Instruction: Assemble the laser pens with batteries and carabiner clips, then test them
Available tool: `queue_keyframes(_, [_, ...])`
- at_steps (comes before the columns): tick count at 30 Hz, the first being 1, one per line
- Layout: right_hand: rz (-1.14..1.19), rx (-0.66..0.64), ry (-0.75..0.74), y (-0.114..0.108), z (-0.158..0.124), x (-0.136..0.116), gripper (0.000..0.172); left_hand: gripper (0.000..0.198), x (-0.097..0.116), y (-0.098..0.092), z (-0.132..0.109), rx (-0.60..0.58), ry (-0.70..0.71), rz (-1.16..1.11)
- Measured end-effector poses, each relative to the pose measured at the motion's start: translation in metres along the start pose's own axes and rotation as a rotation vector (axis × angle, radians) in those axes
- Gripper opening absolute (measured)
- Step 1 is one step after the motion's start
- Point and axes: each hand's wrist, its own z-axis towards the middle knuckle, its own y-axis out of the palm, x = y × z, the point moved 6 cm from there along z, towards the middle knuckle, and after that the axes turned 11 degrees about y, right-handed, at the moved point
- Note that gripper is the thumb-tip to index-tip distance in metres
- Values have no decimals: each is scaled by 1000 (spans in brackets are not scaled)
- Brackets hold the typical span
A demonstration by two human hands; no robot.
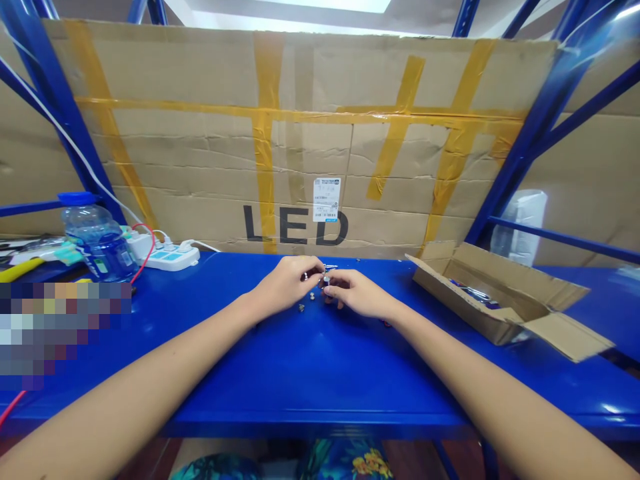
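Observation:
My left hand is over the blue table, thumb and fingertips drawn together in a pinch. Whatever lies between them is too small to make out. Close beside it, my right hand grips a small silvery metal part between thumb and fingers. The fingertips of both hands nearly meet, and they partly hide the part. On the tabletop just below them lie two tiny metal pieces, one piece nearer the hands and another piece closer to me. Behind the fingertips is a thin shiny item, mostly covered.
An open cardboard box with tools inside stands at right. On the left are a blue-capped bottle, a white power strip and a red cable. A large taped carton rises behind the table, between blue posts.

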Motion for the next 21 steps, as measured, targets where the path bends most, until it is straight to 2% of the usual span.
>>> queue_keyframes(4, [13,-12,-10,0,1,0,11,15,10,4,0,-6,138,51])
queue_keyframes(10, [33,-6,-13,-2,4,2,13,15,11,5,-2,6,190,57])
queue_keyframes(17, [-1,57,-79,-7,3,1,10,16,15,4,-2,-40,161,45])
queue_keyframes(21, [-111,111,-141,-14,4,2,12,15,1,3,-4,-91,41,107])
